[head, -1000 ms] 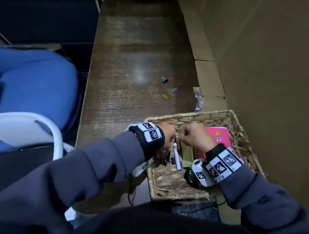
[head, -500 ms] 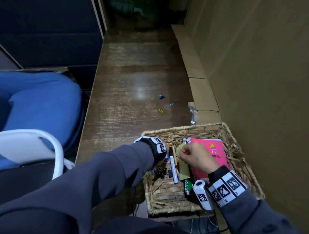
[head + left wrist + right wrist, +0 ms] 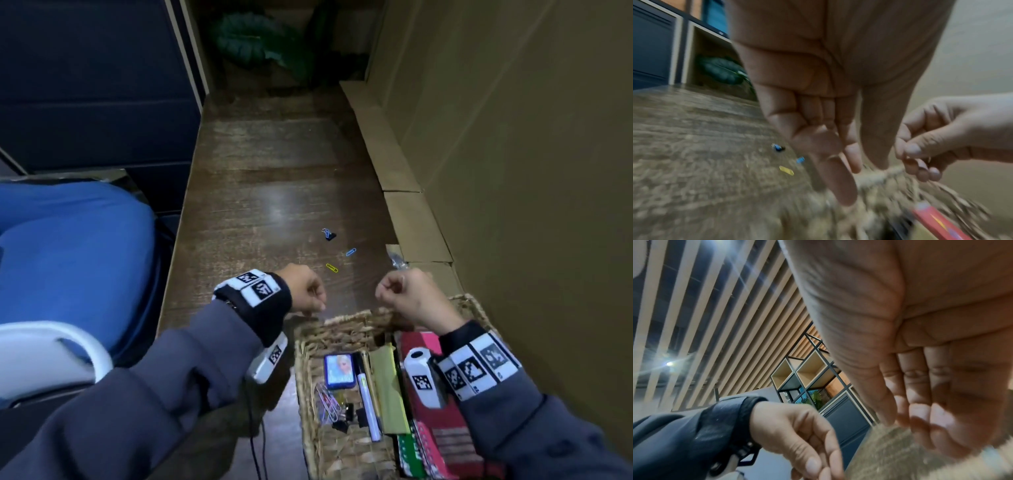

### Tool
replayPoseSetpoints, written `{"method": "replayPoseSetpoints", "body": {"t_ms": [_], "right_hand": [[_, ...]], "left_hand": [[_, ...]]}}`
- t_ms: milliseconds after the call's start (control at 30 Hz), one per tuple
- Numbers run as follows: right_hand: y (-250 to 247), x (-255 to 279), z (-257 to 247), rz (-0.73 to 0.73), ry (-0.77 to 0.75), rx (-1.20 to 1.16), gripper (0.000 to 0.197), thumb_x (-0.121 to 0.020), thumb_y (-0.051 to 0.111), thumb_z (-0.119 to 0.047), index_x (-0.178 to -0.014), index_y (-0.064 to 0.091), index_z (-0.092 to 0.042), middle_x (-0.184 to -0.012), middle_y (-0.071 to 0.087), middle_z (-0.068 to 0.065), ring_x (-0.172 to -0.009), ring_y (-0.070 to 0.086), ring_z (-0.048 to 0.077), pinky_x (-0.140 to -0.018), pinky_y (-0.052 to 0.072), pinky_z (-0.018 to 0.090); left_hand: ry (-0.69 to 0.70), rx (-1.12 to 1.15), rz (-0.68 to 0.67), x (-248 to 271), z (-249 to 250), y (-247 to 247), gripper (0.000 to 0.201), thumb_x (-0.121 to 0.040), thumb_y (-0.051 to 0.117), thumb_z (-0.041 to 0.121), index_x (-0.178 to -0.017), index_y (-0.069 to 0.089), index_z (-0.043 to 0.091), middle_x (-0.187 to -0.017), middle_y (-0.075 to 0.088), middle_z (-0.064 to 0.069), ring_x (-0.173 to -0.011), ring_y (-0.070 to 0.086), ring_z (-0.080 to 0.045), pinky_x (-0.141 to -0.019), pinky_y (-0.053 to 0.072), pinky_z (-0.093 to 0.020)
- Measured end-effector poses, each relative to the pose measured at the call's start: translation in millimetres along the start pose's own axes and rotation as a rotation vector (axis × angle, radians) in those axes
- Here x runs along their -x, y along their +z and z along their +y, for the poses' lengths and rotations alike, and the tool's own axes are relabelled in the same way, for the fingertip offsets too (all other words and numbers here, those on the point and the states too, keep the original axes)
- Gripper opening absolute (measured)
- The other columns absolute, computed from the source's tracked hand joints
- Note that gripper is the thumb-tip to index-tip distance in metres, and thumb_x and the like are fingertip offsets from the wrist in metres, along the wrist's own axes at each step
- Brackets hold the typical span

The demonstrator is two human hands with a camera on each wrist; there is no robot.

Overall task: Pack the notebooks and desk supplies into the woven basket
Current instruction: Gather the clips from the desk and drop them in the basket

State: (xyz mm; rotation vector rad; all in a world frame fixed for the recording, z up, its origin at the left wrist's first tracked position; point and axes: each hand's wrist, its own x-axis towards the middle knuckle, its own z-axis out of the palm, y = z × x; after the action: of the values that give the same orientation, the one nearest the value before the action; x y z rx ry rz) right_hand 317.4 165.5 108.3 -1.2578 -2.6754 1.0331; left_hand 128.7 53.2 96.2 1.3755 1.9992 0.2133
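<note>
The woven basket [image 3: 342,320] sits at the near right of the wooden table [image 3: 260,212]. In it lie a pink notebook [image 3: 452,442], a green notebook [image 3: 409,452], a yellow-green pad [image 3: 387,387], a white marker [image 3: 368,404], a small blue card [image 3: 339,371] and loose clips [image 3: 327,402]. On the table beyond lie a binder clip [image 3: 329,234], a blue paper clip [image 3: 350,252] and a yellow paper clip [image 3: 331,268]. My left hand [image 3: 308,294] hovers left of the basket's far corner, fingers curled, holding nothing. My right hand [image 3: 400,294] hangs over the far rim, fingers curled, nothing seen in it.
A cardboard wall [image 3: 513,171] runs along the table's right side, with a crumpled clear wrapper [image 3: 395,258] at its foot. A blue chair [image 3: 68,246] with a white armrest [image 3: 51,346] stands left. A dark cable [image 3: 255,428] hangs by the basket.
Both hands have lifted out of the basket and moved to its far rim. The left hand has let go of the marker, which now lies in the basket.
</note>
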Motion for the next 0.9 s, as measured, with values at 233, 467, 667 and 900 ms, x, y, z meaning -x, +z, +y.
{"method": "replayPoseSetpoints", "body": {"t_ms": [233, 467, 667, 900], "right_hand": [[-8, -141, -11, 0.021, 0.002, 0.198, 0.017, -0.082, 0.056, -0.015, -0.077, 0.072, -0.010, -0.085, 0.072, 0.010, -0.083, 0.064, 0.024, -0.076, 0.051, 0.028], [37, -217, 12, -0.295, -0.025, 0.519, 0.020, -0.077, 0.061, -0.010, -0.094, 0.071, -0.014, -0.106, 0.071, 0.010, -0.100, 0.064, 0.030, -0.083, 0.051, 0.031], [51, -239, 21, -0.324, -0.054, 0.583, 0.016, -0.077, 0.064, -0.008, -0.092, 0.070, -0.007, -0.102, 0.070, 0.015, -0.098, 0.064, 0.032, -0.078, 0.050, 0.031], [55, -244, 24, -0.341, -0.016, 0.590, 0.019, -0.075, 0.055, -0.008, -0.084, 0.072, -0.008, -0.096, 0.072, 0.018, -0.092, 0.067, 0.035, -0.079, 0.056, 0.034]], "left_hand": [[-0.111, 0.096, 0.195, -63, -45, -9, 0.017, -0.081, 0.068, 0.017, -0.097, 0.073, 0.014, -0.078, 0.063, 0.003, -0.075, 0.057, -0.007, -0.076, 0.041, -0.013], [-0.079, 0.121, 0.187, -113, -50, 16, 0.023, -0.085, 0.052, 0.006, -0.097, 0.072, 0.011, -0.098, 0.077, -0.004, -0.095, 0.070, -0.015, -0.078, 0.042, -0.009], [-0.071, 0.143, 0.189, -137, -59, 23, 0.022, -0.084, 0.052, 0.006, -0.091, 0.072, 0.014, -0.091, 0.077, -0.002, -0.078, 0.066, -0.010, -0.083, 0.047, -0.012], [-0.056, 0.090, 0.120, -168, -57, 24, 0.018, -0.081, 0.066, 0.011, -0.099, 0.069, 0.012, -0.102, 0.073, -0.005, -0.100, 0.066, -0.021, -0.086, 0.048, -0.024]]}}
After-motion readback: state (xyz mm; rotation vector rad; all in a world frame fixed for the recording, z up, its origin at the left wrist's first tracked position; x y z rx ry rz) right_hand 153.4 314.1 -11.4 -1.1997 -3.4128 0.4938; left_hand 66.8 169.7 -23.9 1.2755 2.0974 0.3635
